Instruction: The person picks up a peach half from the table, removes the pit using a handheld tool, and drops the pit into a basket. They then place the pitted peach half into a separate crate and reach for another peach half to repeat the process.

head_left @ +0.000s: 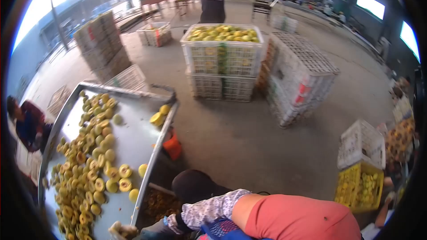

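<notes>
My right arm comes in from the lower right in a red sleeve (298,217) and a patterned oversleeve (213,209). A pale gloved hand (122,231), which looks like my right hand, is at the bottom edge beside the rim of the metal tray (143,186). The frame cuts it off, so I cannot see what its fingers hold. Left of this hand, many halved yellow-green fruits (89,178) lie across the tray, several with brown pits showing. A few whole and cut fruits (160,114) sit at the tray's far right corner. My left hand is out of view.
Ahead stands a white crate (222,53) heaped with fruit, on another crate. Stacked crates (298,75) stand to its right. A yellow crate (359,186) of fruit is at lower right. People (29,122) are left, right and ahead. An orange object (172,144) lies by the tray.
</notes>
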A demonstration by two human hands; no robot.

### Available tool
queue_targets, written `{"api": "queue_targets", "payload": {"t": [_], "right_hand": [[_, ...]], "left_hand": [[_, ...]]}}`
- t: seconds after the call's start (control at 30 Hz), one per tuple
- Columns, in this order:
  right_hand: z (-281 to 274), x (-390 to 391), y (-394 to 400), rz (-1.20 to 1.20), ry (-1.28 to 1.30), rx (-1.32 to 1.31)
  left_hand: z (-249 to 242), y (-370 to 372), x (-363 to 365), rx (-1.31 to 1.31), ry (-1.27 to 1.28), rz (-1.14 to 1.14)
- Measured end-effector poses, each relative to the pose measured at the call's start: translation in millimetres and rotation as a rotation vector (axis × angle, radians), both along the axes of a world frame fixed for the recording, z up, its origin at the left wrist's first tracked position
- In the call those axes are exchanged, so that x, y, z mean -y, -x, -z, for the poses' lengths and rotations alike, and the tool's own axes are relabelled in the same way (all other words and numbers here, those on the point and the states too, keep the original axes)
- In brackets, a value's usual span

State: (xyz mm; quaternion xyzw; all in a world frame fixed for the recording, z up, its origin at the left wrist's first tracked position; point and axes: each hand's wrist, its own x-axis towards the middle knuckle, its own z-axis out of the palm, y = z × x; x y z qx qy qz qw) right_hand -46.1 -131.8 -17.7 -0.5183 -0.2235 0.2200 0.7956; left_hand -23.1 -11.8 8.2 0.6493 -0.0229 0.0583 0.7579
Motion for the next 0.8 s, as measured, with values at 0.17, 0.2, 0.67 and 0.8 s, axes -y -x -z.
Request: {"api": "queue_targets", "payload": {"t": [0.17,0.2,0.67,0.8], "right_hand": [[-0.4,2.7,-4.3,0.023,0.012,-0.039],[-0.5,1.4,-5.6,0.029,0.006,-0.038],[-11.6,2.1,4.3,-0.077,0.032,-0.161],[14.9,-0.9,12.0,-0.09,-0.063,-0.159]], "left_hand": [[28.3,-15.3,-9.8,0.086,0.06,-0.086],[31.5,-19.1,-12.0,0.107,0.07,-0.096],[-4.7,3.0,4.0,0.039,0.032,-0.02],[1.7,4.2,15.0,0.013,0.18,-0.136]]}}
